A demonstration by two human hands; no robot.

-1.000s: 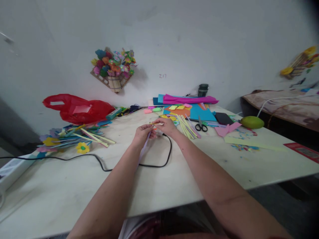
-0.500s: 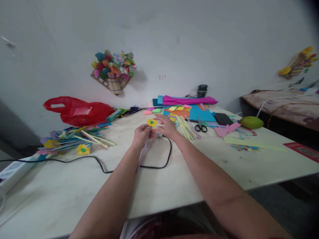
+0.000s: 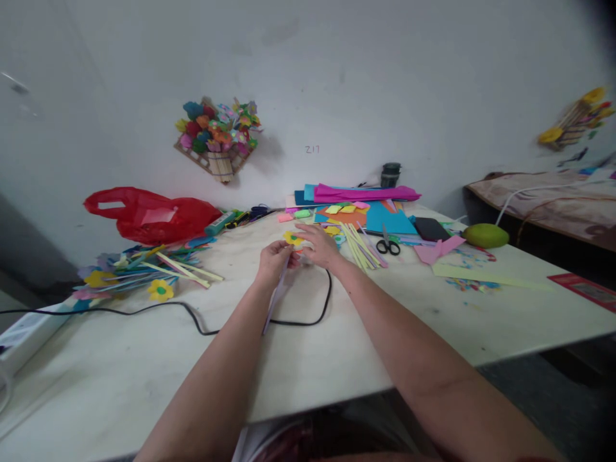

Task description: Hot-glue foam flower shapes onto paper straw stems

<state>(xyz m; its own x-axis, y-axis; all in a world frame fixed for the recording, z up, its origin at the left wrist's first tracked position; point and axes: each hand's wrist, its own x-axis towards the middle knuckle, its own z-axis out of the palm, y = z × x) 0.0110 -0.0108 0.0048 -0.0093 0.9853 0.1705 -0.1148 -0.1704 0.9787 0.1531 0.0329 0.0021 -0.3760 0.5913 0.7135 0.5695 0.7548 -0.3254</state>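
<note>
Near the middle of the table, my left hand [image 3: 274, 262] pinches a thin purple paper stem [image 3: 274, 301] that slants down toward the table's front. A yellow paper flower with a green centre [image 3: 292, 238] sits at the top of it, between my hands. My right hand [image 3: 317, 246] is at the flower's right side, its fingers over the petals; the fingertips are partly hidden, so its grip is unclear. A black cable [image 3: 327, 301] loops on the table below my hands.
Scissors [image 3: 387, 245], paper strips [image 3: 359, 247] and a phone [image 3: 432, 230] lie to the right, with a green fruit [image 3: 486, 236]. Coloured sheets [image 3: 389, 218] are at the back. On the left are a red bag [image 3: 168, 221], finished flowers [image 3: 160, 290] and a power strip [image 3: 33, 337].
My right hand has shifted slightly left, with its fingers further over the flower. My left hand keeps the stem in nearly the same place.
</note>
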